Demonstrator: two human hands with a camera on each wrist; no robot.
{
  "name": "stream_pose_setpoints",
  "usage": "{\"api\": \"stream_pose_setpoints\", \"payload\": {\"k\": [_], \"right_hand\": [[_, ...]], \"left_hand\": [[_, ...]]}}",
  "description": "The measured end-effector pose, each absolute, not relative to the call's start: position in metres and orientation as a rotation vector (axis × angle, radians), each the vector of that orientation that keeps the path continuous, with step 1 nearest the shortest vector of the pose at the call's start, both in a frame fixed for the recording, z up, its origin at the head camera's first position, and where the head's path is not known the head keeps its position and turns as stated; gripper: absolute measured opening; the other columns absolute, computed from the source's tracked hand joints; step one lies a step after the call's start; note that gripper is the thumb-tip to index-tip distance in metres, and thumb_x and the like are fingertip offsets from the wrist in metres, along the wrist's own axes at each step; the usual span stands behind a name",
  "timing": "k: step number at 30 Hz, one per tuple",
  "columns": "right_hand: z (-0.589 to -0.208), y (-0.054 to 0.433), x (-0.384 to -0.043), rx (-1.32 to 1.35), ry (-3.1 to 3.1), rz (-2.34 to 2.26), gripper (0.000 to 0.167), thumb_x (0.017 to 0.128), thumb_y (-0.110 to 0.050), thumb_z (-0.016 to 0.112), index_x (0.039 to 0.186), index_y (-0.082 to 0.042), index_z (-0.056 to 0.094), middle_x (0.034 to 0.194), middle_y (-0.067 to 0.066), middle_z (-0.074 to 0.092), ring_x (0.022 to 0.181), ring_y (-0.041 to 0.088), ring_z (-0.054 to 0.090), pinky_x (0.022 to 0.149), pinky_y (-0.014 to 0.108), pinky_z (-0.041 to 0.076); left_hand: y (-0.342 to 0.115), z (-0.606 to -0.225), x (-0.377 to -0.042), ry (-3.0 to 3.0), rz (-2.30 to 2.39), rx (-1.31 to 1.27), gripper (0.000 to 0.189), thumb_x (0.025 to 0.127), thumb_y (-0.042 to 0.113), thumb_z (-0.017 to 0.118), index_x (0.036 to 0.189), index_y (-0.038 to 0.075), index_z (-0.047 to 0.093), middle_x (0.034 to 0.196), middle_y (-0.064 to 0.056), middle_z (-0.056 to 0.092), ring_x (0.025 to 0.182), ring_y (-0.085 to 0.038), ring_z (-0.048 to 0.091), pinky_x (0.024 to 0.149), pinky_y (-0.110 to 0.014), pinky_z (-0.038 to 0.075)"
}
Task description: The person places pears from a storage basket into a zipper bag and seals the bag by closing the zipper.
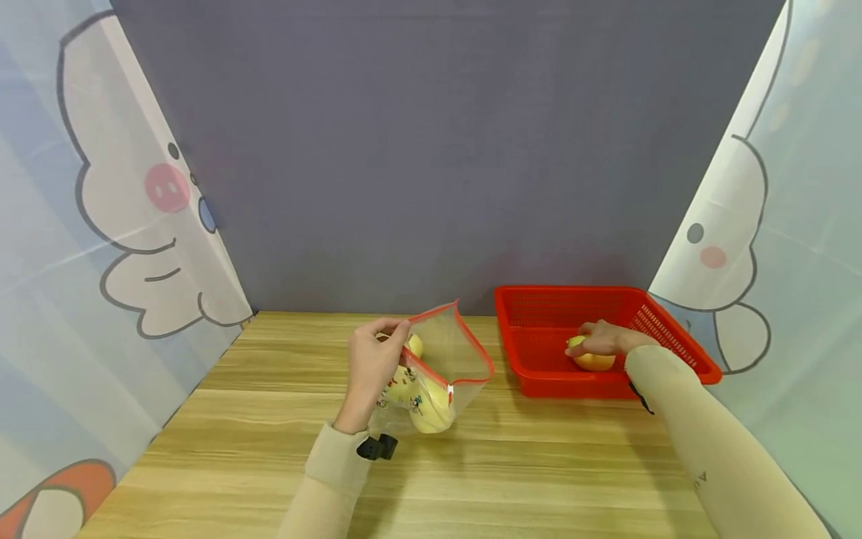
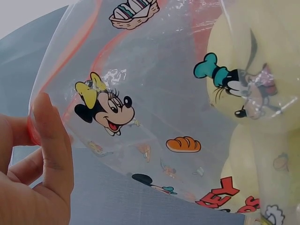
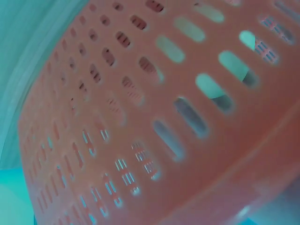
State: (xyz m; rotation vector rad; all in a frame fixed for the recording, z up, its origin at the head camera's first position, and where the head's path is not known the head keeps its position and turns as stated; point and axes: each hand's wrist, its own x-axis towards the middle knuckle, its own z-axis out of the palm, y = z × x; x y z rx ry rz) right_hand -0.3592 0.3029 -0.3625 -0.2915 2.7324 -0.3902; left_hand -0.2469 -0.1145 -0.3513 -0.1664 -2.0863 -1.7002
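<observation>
My left hand (image 1: 377, 359) pinches the red-edged opening of a clear zip bag (image 1: 447, 344) between thumb and fingers; the bag's mouth gapes toward the right. Cartoon prints cover its plastic, seen large in the left wrist view, where pale yellow round fruits (image 2: 253, 51) show through it. Over on the right, my right hand (image 1: 602, 338) reaches into a red plastic basket (image 1: 539, 385) with its fingers curled over a yellow-orange fruit (image 1: 595, 363). The right wrist view is filled by the basket's slotted wall (image 3: 140, 117), which hides most of that hand and fruit.
Both the bag and the basket are on a wood-grain table (image 1: 269, 419). A grey curtain (image 1: 404, 150) hangs behind it, and curtains with cartoon figures (image 1: 148, 172) close off the left and right sides.
</observation>
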Motion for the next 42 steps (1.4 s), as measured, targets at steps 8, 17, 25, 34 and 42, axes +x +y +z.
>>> {"api": "stream_pose_setpoints", "payload": {"k": [8, 17, 25, 34, 42], "right_hand": [[-0.369, 0.301, -0.363, -0.317, 2.692, -0.366, 0.084, 0.090, -0.045, 0.069, 0.146, 0.011, 0.040, 0.132, 0.038, 0.042, 0.119, 0.051, 0.043, 0.102, 0.069, 0.039], [-0.377, 0.296, -0.362, -0.390, 2.705, -0.279, 0.071, 0.087, -0.041, 0.073, 0.136, 0.006, 0.052, 0.131, 0.037, 0.043, 0.122, 0.052, 0.042, 0.099, 0.065, 0.042], [-0.380, 0.296, -0.362, -0.438, 2.731, -0.363, 0.044, 0.085, -0.026, 0.076, 0.114, 0.002, 0.058, 0.091, 0.010, 0.055, 0.084, 0.025, 0.052, 0.072, 0.034, 0.046], [-0.382, 0.298, -0.361, -0.452, 2.738, -0.386, 0.039, 0.083, -0.026, 0.069, 0.113, -0.002, 0.063, 0.095, 0.009, 0.058, 0.086, 0.025, 0.055, 0.074, 0.037, 0.048], [-0.373, 0.298, -0.358, -0.401, 2.789, -0.419, 0.056, 0.087, -0.035, 0.063, 0.128, 0.003, 0.061, 0.112, 0.018, 0.061, 0.099, 0.034, 0.056, 0.089, 0.054, 0.051]], "left_hand": [[-0.114, -0.351, -0.247, -2.093, -1.699, -0.149, 0.022, 0.099, 0.018, 0.069, 0.104, -0.002, 0.077, 0.081, -0.017, 0.069, 0.047, -0.022, 0.064, 0.043, -0.044, 0.056], [-0.114, -0.351, -0.247, -2.082, -1.703, -0.149, 0.018, 0.099, 0.018, 0.069, 0.102, 0.002, 0.079, 0.087, -0.019, 0.070, 0.047, -0.022, 0.064, 0.046, -0.050, 0.056], [-0.115, -0.352, -0.248, -2.085, -1.698, -0.154, 0.019, 0.099, 0.018, 0.069, 0.102, 0.001, 0.078, 0.084, -0.015, 0.069, 0.047, -0.022, 0.064, 0.047, -0.052, 0.057], [-0.115, -0.352, -0.247, -2.096, -1.697, -0.150, 0.020, 0.099, 0.019, 0.069, 0.103, 0.001, 0.078, 0.084, -0.020, 0.070, 0.047, -0.022, 0.064, 0.045, -0.048, 0.056], [-0.115, -0.352, -0.248, -2.092, -1.695, -0.146, 0.020, 0.099, 0.019, 0.070, 0.102, 0.001, 0.078, 0.082, -0.019, 0.069, 0.047, -0.026, 0.065, 0.047, -0.052, 0.057]]}}
